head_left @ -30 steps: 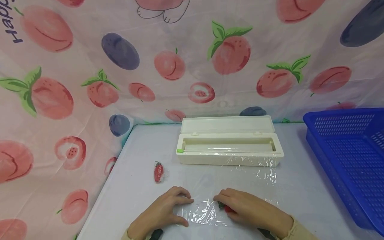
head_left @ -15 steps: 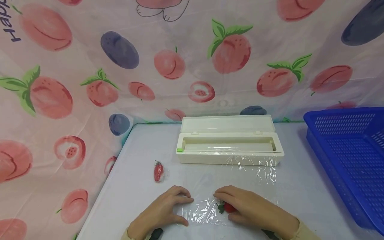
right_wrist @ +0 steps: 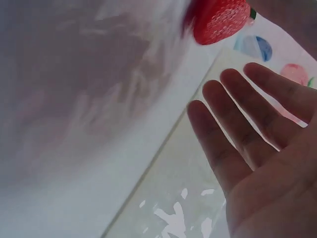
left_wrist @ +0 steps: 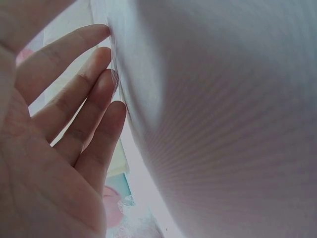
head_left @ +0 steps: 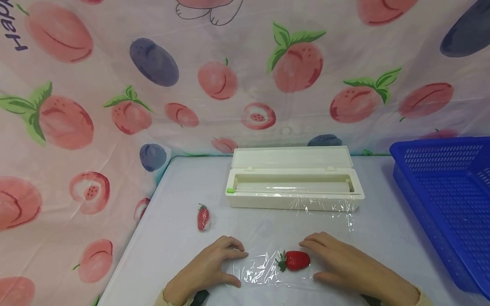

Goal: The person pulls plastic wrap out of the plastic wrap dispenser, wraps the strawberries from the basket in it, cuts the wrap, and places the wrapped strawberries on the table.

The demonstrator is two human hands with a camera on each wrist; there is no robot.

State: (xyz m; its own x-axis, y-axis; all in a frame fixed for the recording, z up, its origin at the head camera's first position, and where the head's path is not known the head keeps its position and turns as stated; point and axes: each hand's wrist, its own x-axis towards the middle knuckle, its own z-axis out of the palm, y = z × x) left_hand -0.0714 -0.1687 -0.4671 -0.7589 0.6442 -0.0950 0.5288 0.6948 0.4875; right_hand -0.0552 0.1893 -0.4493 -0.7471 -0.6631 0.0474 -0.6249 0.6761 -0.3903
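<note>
A red strawberry (head_left: 297, 260) with green leaves lies on its side on a sheet of clear cling film (head_left: 260, 272), its leaves toward the left. Just right of the berry, my right hand (head_left: 344, 263) has its fingers spread and holds nothing; the right wrist view shows the same strawberry (right_wrist: 220, 20) beyond the fingertips. On the film's left edge rests my left hand (head_left: 210, 265), fingertips touching the sheet with thumb and fingers apart. The film runs back to a cream dispenser box (head_left: 294, 202) with its lid raised and a roll inside.
A small red fruit wrapped in film (head_left: 203, 217) lies at the left. On the right stands a blue plastic basket (head_left: 425, 221). Behind the white table hangs a fruit-patterned cloth (head_left: 229, 127).
My right hand has let go of the strawberry and drawn back to the right, leaving the berry uncovered on the film. The left hand has stayed in place.
</note>
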